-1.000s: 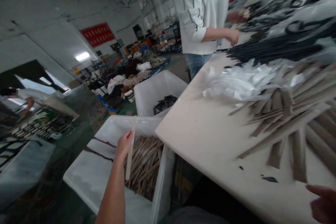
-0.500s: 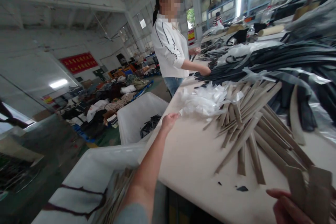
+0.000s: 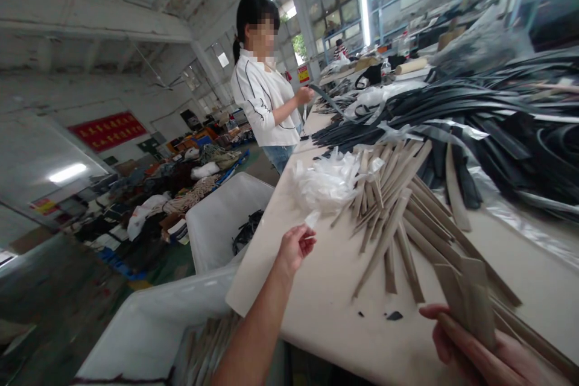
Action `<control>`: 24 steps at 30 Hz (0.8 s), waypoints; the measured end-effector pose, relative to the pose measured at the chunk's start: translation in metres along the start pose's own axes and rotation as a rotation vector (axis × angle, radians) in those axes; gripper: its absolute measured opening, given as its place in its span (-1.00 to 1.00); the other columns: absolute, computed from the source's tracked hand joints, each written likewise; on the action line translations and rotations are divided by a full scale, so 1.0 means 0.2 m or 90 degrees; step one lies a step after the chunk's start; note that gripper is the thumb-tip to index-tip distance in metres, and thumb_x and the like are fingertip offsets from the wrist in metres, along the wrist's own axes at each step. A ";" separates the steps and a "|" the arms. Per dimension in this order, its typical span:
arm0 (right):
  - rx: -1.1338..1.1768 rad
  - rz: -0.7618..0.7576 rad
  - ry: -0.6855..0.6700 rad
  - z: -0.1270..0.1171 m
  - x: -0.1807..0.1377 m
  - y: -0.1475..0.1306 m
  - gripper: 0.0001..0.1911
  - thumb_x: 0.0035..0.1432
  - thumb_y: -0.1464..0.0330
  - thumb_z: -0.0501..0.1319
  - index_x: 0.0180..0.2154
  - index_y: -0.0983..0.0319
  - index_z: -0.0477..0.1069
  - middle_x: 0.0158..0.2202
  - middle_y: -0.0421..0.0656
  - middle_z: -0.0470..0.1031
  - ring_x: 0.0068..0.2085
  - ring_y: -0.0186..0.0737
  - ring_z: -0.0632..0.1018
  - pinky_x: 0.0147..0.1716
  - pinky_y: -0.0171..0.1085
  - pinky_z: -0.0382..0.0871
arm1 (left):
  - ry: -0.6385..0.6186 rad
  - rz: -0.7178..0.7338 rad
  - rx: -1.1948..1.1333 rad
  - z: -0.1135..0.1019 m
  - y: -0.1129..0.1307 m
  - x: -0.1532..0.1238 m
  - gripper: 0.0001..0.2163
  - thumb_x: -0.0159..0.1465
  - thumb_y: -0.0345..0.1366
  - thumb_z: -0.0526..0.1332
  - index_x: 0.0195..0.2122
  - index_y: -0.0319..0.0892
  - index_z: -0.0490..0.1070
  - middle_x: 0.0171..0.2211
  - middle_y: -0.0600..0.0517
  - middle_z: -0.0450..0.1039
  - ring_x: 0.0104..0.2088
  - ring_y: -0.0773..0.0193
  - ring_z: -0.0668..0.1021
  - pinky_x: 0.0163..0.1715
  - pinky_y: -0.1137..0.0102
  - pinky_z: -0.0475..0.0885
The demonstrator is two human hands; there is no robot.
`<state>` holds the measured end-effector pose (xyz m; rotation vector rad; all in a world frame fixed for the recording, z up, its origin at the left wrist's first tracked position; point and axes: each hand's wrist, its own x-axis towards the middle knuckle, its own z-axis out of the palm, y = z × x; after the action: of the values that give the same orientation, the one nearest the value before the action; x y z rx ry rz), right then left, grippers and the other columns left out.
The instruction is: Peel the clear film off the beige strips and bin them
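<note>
My left hand (image 3: 296, 246) hovers over the near left edge of the white table (image 3: 335, 289), its fingers pinched on a small clear plastic bag (image 3: 312, 219) drawn from the heap of clear bags (image 3: 326, 182). At the lower right, my right hand (image 3: 470, 350) is closed around a few tan strips (image 3: 470, 295), which stand up from its fingers. A fan of loose tan strips (image 3: 398, 211) lies on the table between my two hands.
A pile of black straps (image 3: 474, 108) covers the far right of the table. A person in a white top (image 3: 265, 105) stands at the far end handling a strap. Two white bins (image 3: 217, 217) (image 3: 145, 332) sit left of the table; the nearer one holds tan strips.
My left hand let a tan strip drop into the near bin, rose to the bag heap and now pinches a clear bag. My right hand came into view holding tan strips. The view swung up and right.
</note>
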<state>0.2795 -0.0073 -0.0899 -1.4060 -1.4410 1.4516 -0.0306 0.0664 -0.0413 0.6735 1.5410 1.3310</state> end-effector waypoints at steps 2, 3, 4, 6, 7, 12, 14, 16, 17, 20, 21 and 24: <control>0.017 0.024 -0.065 0.03 0.00 -0.08 -0.28 -0.03 -0.27 0.03 -0.47 0.25 0.50 -0.74 -0.25 0.21 -0.71 -0.36 0.23 -0.73 -0.36 0.10 | -0.034 -0.023 -0.048 0.00 -0.06 -0.18 -0.72 0.06 -0.08 0.33 -0.40 -0.22 0.44 -0.39 -0.02 0.54 -0.49 0.38 0.54 -0.50 0.51 0.40; 0.017 0.030 -0.076 0.05 0.00 -0.12 -0.30 -0.03 -0.26 0.04 -0.52 0.25 0.47 -0.75 -0.27 0.18 -0.72 -0.39 0.20 -0.74 -0.37 0.06 | -0.052 -0.035 -0.077 0.01 -0.09 -0.27 -0.71 0.04 -0.08 0.34 -0.41 -0.22 0.44 -0.39 -0.01 0.54 -0.50 0.38 0.54 -0.51 0.51 0.40; 0.011 0.033 -0.098 0.07 0.00 -0.16 -0.32 -0.01 -0.23 0.04 -0.56 0.25 0.44 -0.78 -0.29 0.14 -0.73 -0.41 0.17 -0.73 -0.38 0.03 | -0.071 -0.048 -0.110 0.02 -0.11 -0.35 -0.71 0.04 -0.08 0.35 -0.41 -0.22 0.44 -0.39 -0.01 0.54 -0.50 0.39 0.54 -0.51 0.52 0.40; 0.010 0.022 -0.146 0.13 0.01 -0.23 -0.38 0.07 -0.15 0.02 -0.53 0.26 0.43 -0.78 -0.31 0.15 -0.73 -0.43 0.16 -0.72 -0.40 0.02 | -0.107 -0.071 -0.175 0.06 -0.14 -0.49 -0.73 0.06 -0.11 0.36 -0.42 -0.22 0.43 -0.41 0.01 0.54 -0.51 0.41 0.53 -0.51 0.54 0.39; 0.014 0.014 -0.165 0.16 0.02 -0.26 -0.42 0.09 -0.11 0.02 -0.47 0.27 0.44 -0.75 -0.30 0.22 -0.73 -0.43 0.17 -0.72 -0.41 0.01 | -0.125 -0.081 -0.199 0.09 -0.16 -0.55 -0.74 0.07 -0.12 0.36 -0.43 -0.23 0.42 -0.42 0.02 0.54 -0.52 0.41 0.53 -0.52 0.54 0.38; 0.002 -0.013 -0.179 0.28 0.09 -0.34 -0.54 0.08 0.01 0.08 -0.58 0.25 0.33 -0.74 -0.27 0.29 -0.73 -0.43 0.21 -0.73 -0.41 0.02 | -0.211 -0.103 -0.183 0.19 -0.22 -0.77 -0.72 0.08 -0.11 0.36 -0.43 -0.25 0.44 -0.45 -0.01 0.54 -0.52 0.38 0.52 -0.49 0.51 0.35; -0.012 -0.029 -0.164 0.29 0.11 -0.35 -0.64 0.04 0.10 0.13 -0.59 0.23 0.31 -0.74 -0.29 0.28 -0.70 -0.41 0.25 -0.71 -0.41 0.07 | -0.227 -0.095 -0.136 0.20 -0.23 -0.80 -0.72 0.09 -0.10 0.35 -0.41 -0.27 0.48 -0.43 -0.03 0.55 -0.50 0.36 0.52 -0.45 0.49 0.35; -0.037 -0.047 -0.142 0.29 0.11 -0.37 -0.74 0.01 0.19 0.16 -0.58 0.22 0.31 -0.73 -0.31 0.27 -0.67 -0.40 0.29 -0.68 -0.41 0.12 | -0.240 -0.079 -0.057 0.20 -0.23 -0.82 -0.72 0.10 -0.12 0.33 -0.35 -0.27 0.54 -0.41 -0.06 0.57 -0.46 0.33 0.53 -0.40 0.46 0.35; -0.053 -0.056 -0.132 0.29 0.10 -0.38 -0.76 0.00 0.22 0.16 -0.58 0.22 0.30 -0.73 -0.31 0.27 -0.66 -0.39 0.30 -0.66 -0.41 0.13 | -0.246 -0.067 -0.019 0.20 -0.22 -0.82 -0.72 0.11 -0.13 0.33 -0.32 -0.27 0.56 -0.41 -0.07 0.57 -0.45 0.32 0.53 -0.37 0.45 0.34; -0.107 -0.083 -0.114 0.27 0.07 -0.41 -0.78 0.02 0.25 0.15 -0.58 0.20 0.29 -0.72 -0.31 0.30 -0.64 -0.36 0.34 -0.63 -0.39 0.14 | -0.267 -0.024 0.054 0.21 -0.18 -0.81 -0.74 0.12 -0.14 0.31 -0.35 -0.27 0.59 -0.48 -0.05 0.56 -0.46 0.30 0.49 -0.36 0.41 0.32; -0.124 -0.093 -0.110 0.26 0.06 -0.42 -0.77 0.03 0.26 0.15 -0.58 0.20 0.28 -0.72 -0.31 0.31 -0.63 -0.34 0.35 -0.61 -0.38 0.15 | -0.272 -0.011 0.065 0.21 -0.17 -0.80 -0.75 0.12 -0.14 0.31 -0.40 -0.27 0.59 -0.51 -0.04 0.54 -0.47 0.31 0.48 -0.37 0.41 0.31; -0.157 -0.129 -0.103 0.22 0.03 -0.47 -0.74 0.10 0.23 0.13 -0.56 0.20 0.28 -0.66 -0.28 0.36 -0.56 -0.32 0.39 -0.53 -0.36 0.19 | -0.263 -0.006 0.067 0.21 -0.17 -0.76 -0.77 0.09 -0.17 0.34 -0.47 -0.27 0.58 -0.53 -0.02 0.53 -0.48 0.33 0.46 -0.38 0.42 0.31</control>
<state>0.2154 0.0052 -0.0100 -1.2626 -1.8607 1.3169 0.0720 -0.0556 -0.0249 0.9413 1.2790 1.0287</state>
